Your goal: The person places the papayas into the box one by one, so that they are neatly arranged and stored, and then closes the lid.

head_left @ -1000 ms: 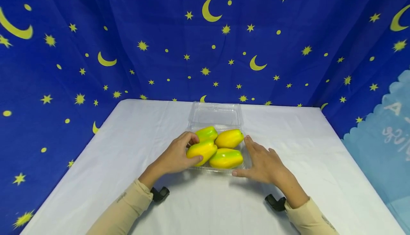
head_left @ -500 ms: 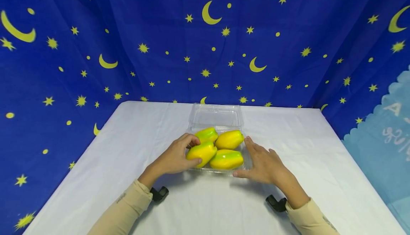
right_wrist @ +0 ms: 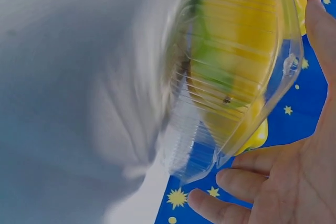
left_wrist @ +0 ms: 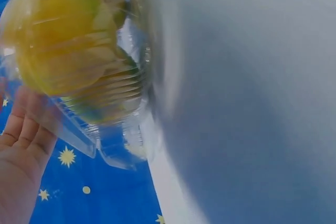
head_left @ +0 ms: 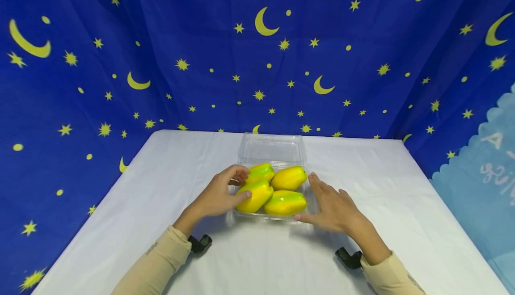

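Several yellow-and-green papayas sit in a clear plastic clamshell box (head_left: 277, 217), its lid (head_left: 273, 148) laid back. My left hand (head_left: 219, 192) is at the near-left papaya (head_left: 255, 196), its thumb overlapping the fruit in the head view. In the left wrist view its fingers (left_wrist: 26, 119) lie loosely extended beside the box wall. My right hand (head_left: 331, 205) is spread at the box's right side, thumb near the front corner, holding nothing. Nearest it are the far-right papaya (head_left: 289, 178) and the near-right papaya (head_left: 285, 203). The far-left papaya (head_left: 260, 172) lies beyond my left fingers.
A white cloth (head_left: 193, 156) covers the table. Behind and at the left hangs a blue curtain (head_left: 217, 44) with yellow moons and stars. A light-blue panel with white lettering (head_left: 483, 187) is at the right. Black wrist mounts (head_left: 200, 244) sit under both forearms.
My left hand has loosened from the near-left papaya and drawn slightly left, its thumb now higher on the fruit. The papaya stays in the box. The right hand hardly moves.
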A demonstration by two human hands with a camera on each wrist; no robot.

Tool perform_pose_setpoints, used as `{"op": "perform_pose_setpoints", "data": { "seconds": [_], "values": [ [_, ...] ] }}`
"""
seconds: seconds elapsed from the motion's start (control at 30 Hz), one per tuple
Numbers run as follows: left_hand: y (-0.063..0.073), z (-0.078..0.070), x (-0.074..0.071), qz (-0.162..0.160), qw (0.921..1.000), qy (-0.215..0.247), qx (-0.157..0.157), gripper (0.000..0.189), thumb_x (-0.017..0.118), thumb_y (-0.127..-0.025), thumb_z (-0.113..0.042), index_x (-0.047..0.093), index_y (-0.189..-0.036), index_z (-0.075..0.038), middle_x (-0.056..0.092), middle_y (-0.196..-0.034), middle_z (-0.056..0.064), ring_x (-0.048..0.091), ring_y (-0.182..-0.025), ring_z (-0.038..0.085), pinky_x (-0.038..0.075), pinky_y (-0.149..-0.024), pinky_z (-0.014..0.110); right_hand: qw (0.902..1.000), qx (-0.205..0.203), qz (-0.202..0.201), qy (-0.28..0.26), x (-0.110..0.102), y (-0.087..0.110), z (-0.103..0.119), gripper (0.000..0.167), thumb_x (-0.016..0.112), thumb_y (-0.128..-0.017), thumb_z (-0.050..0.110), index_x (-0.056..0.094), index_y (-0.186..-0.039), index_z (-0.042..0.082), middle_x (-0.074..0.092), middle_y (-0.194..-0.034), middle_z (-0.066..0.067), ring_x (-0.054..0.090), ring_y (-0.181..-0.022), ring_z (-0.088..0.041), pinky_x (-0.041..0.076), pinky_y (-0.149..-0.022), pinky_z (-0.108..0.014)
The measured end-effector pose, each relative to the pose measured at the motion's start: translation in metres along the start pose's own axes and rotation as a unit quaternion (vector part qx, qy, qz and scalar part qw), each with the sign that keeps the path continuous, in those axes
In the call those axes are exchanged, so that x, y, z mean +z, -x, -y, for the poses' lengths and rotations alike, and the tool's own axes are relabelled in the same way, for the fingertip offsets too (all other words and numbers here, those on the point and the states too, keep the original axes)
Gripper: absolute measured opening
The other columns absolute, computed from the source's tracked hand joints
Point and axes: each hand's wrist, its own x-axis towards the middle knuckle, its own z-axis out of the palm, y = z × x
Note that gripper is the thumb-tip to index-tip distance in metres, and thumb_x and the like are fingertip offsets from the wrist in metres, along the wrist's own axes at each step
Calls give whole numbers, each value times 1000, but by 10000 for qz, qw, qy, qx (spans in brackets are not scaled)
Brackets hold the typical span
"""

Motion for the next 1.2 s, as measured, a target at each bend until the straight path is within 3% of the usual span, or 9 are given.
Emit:
{"op": "perform_pose_setpoints", "data": {
  "seconds": [0.23,0.4,0.5,0.6,0.77,0.83,1.0,1.1,1.2],
  "values": [
    [-7,-2,-9,-542,9983,204,28,44,72,-92,-25,54,-131,-23,64,-117,3,63,-108,22,53,-97,45,9958,-294,-795,-351,-7,-2,-3,86,43,-97,69,34,-156,7,32,-163,-15,45,-140,-42,42,-106,-63],
    [-12,-4,-22,-932,9954,202,84,41,70,-95,-26,54,-132,-21,63,-117,3,62,-108,27,53,-95,50,9894,-318,-1190,-768,-22,-11,-2,64,50,-103,49,44,-150,5,35,-160,-18,39,-144,-42,38,-111,-63],
    [-18,-2,-29,-1085,9940,159,-35,42,69,-96,-29,54,-133,-20,63,-118,4,62,-109,26,53,-96,49,9876,-163,-1312,-850,-31,-20,-4,56,50,-105,39,45,-148,4,36,-159,-21,38,-144,-42,35,-114,-63],
    [-25,2,-36,-1056,9934,87,-434,48,67,-96,-37,50,-139,-22,61,-124,4,60,-114,25,51,-98,49,9850,-16,-1395,-1012,-36,-28,-8,52,49,-106,33,45,-148,3,36,-159,-22,37,-144,-43,33,-115,-62],
    [-31,9,-54,-669,9894,54,-1291,63,63,-96,-49,40,-150,-26,54,-140,8,54,-127,29,49,-103,51,9770,-34,-1552,-1464,-43,-38,-17,52,48,-106,29,43,-149,1,40,-155,-25,43,-139,-45,35,-114,-62],
    [-30,10,-62,-563,9874,97,-1477,65,64,-95,-50,40,-150,-26,51,-144,9,53,-130,31,49,-104,53,9748,-6,-1514,-1639,-45,-41,-22,53,49,-105,29,42,-150,1,40,-155,-25,46,-137,-46,38,-111,-62],
    [-31,18,-72,-635,9871,297,-1443,59,65,-97,-44,44,-148,-22,50,-148,11,52,-132,33,48,-105,54,9707,150,-1347,-1984,-46,-46,-34,58,49,-105,37,40,-151,3,41,-155,-24,48,-136,-46,42,-107,-63],
    [-35,29,-66,-689,9864,559,-1381,56,64,-98,-41,46,-147,-20,50,-147,12,52,-133,34,46,-107,55,9670,208,-1235,-2219,-41,-50,-40,59,48,-105,41,40,-152,6,43,-155,-22,48,-136,-45,43,-107,-62],
    [-41,44,-55,-522,9848,788,-1460,56,63,-99,-40,46,-148,-20,50,-149,15,51,-135,35,45,-109,55,9625,266,-1027,-2498,-32,-55,-43,57,46,-106,42,39,-153,9,44,-155,-19,48,-137,-42,43,-108,-60]
  ]
}}
